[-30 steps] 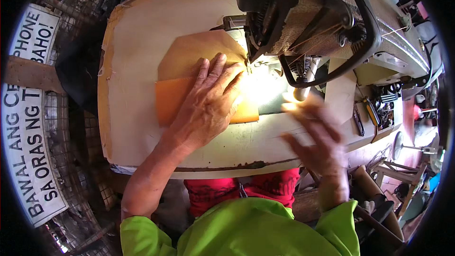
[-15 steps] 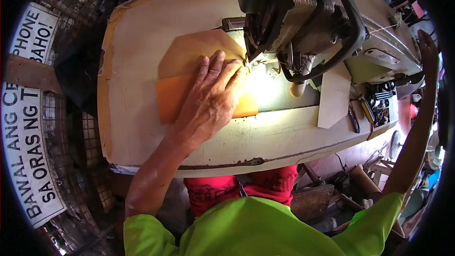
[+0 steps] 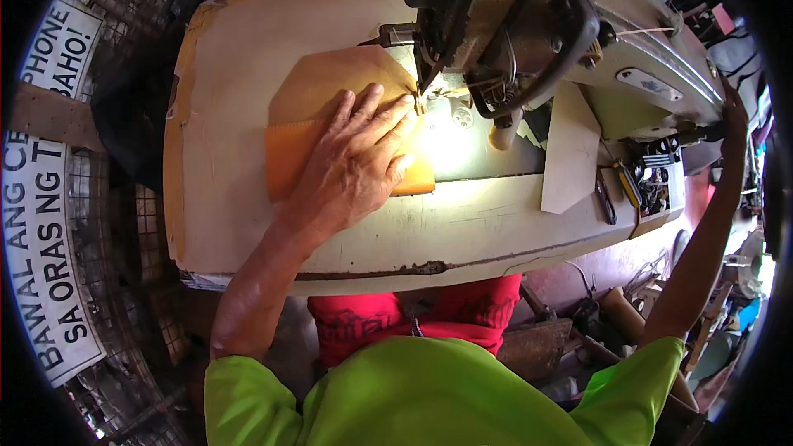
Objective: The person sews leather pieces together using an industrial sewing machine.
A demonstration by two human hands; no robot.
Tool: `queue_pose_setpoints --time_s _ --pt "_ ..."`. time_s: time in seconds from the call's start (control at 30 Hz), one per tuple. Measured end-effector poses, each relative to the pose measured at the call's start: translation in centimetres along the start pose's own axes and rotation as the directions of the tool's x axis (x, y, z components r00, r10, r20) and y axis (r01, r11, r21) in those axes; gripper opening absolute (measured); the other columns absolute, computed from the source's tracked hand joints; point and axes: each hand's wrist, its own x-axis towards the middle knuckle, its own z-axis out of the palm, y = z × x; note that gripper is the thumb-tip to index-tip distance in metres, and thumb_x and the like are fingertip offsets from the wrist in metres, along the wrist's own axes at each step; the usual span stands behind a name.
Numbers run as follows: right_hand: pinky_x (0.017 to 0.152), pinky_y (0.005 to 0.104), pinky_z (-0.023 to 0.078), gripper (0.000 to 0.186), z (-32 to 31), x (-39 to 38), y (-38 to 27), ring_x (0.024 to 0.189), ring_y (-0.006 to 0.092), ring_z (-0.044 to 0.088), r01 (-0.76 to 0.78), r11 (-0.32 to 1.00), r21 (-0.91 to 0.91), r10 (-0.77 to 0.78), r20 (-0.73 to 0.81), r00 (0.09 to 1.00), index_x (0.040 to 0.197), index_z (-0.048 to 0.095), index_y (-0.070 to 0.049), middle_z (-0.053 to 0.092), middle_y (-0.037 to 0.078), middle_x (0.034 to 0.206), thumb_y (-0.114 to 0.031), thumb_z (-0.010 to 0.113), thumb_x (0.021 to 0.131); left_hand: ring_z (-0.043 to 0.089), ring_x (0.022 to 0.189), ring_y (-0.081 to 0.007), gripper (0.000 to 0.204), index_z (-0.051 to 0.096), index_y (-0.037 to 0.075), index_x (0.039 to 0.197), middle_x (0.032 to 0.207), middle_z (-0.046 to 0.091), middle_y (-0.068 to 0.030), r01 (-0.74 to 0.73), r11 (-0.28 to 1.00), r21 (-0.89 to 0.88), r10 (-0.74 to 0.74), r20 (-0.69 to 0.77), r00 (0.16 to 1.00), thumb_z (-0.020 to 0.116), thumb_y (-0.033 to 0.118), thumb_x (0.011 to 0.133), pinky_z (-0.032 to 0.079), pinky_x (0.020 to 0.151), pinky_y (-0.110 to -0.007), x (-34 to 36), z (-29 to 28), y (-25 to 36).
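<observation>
My left hand [image 3: 353,157] lies flat with its fingers spread on an orange and tan sheet piece [image 3: 318,87], leather-like, with a stitched seam across it. Its fingertips are close to the presser foot [image 3: 420,102] of a sewing machine [image 3: 487,16], and the piece's right edge runs up to that foot. A small bulb [image 3: 501,136] beside the needle area throws bright light on the bed. My right hand [image 3: 733,111] is far to the right, at the end of the machine's body. Its fingers are too small and dark to make out.
A pale cut panel [image 3: 570,153] lies on the table [image 3: 223,116] right of the needle. Near it are a dark slim tool [image 3: 605,198], a yellow-handled cutter [image 3: 630,184] and a tray of small parts [image 3: 661,190]. A wire grille with a sign [image 3: 62,223] stands at left.
The whole view has shifted slightly. My left hand still rests on the piece, its thumb now farther out to the side. My right hand has moved down a little at the machine's end.
</observation>
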Motion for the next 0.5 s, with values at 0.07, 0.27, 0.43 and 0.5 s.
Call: queue_pose_setpoints --time_s 0.07,0.27,0.43,0.5 --pt "0.085 0.033 0.047 0.044 2.2 -2.4 -1.7 0.1 0.02 0.06 -0.101 0.972 0.21 0.156 -0.259 0.953 0.136 0.051 -0.009 0.061 0.011 0.11 -0.023 0.05 0.094 0.039 0.136 -0.0335 0.045 0.054 0.003 0.131 0.139 0.051 -0.0122 -0.024 1.0 0.008 0.024 -0.008 1.0 0.061 0.02 0.09 0.026 0.115 -0.05 -0.2 -0.1 0.1" --pt "0.082 0.0386 0.053 0.045 11.1 -9.4 -7.5 0.106 0.0268 0.06 -0.319 0.814 0.486 0.553 -0.475 0.685 0.137 0.046 -0.005 0.059 0.016 0.121 -0.021 0.056 0.097 0.04 0.135 -0.0334 0.044 0.054 0.005 0.131 0.139 0.051 -0.0106 0.003 0.998 0.064 -0.002 -0.028 1.0 0.06 0.021 0.091 0.027 0.115 -0.05 -0.3 0.1 0.6" --pt "0.098 0.04 0.048 0.052 9.4 -10.3 -15.7 0.117 0.0278 0.055 -0.296 0.775 0.559 0.607 -0.526 0.596 0.132 0.051 -0.001 0.054 0.017 0.131 -0.036 0.06 0.095 0.042 0.134 -0.0337 0.044 0.054 0.005 0.131 0.138 0.052 -0.0104 -0.012 0.997 0.074 0.014 -0.033 0.999 0.059 0.021 0.091 0.029 0.114 -0.051 -0.2 0.3 0.4" --pt "0.097 0.0385 0.048 0.051 8.0 -10.2 -21.1 0.117 0.0276 0.055 -0.322 0.802 0.502 0.588 -0.571 0.573 0.132 0.05 0.0 0.055 0.017 0.13 -0.031 0.063 0.094 0.042 0.133 -0.0343 0.042 0.056 0.004 0.129 0.138 0.052 -0.0115 -0.022 0.998 0.067 0.025 -0.047 0.999 0.06 0.02 0.091 0.029 0.113 -0.051 -0.3 0.3 0.3"
